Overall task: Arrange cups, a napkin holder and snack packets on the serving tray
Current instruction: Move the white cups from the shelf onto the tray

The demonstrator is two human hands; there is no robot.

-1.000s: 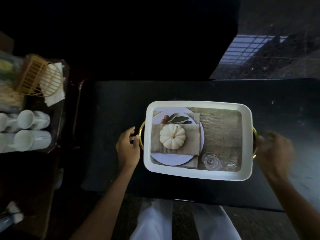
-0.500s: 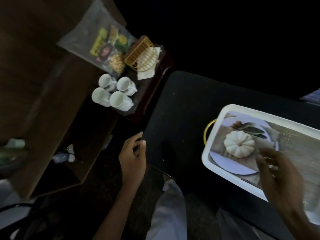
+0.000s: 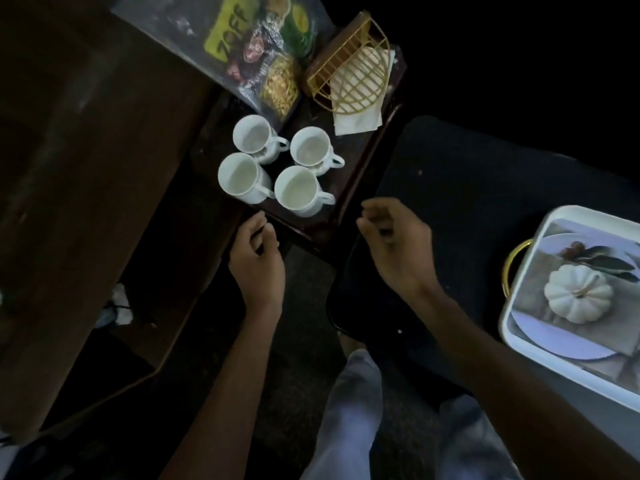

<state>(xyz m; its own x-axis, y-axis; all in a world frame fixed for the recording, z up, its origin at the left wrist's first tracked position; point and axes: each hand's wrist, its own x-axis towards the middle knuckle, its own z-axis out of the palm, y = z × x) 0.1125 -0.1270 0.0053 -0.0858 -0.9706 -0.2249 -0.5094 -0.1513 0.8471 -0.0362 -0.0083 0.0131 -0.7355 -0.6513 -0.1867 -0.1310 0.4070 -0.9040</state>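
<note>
The four cups (image 3: 297,187) were plain white inside and out. The napkin holder (image 3: 349,77) was a gold wire grid, and the napkins (image 3: 356,116) in it were white. The snack packets (image 3: 277,74) showed green, brown and yellow prints through clear plastic, with a yellow label (image 3: 230,32) lettered in black. The serving tray (image 3: 568,211) had a white rim and a gold handle (image 3: 512,261). Its base carried a printed picture of a cream-white pumpkin (image 3: 576,297) on a grey-beige cloth (image 3: 530,289), a pale lavender plate (image 3: 561,344) and dark green leaves (image 3: 609,263). The tabletop (image 3: 467,188) was black, the side table (image 3: 353,157) dark reddish brown, and the person's trousers (image 3: 349,410) pale grey-white.
</note>
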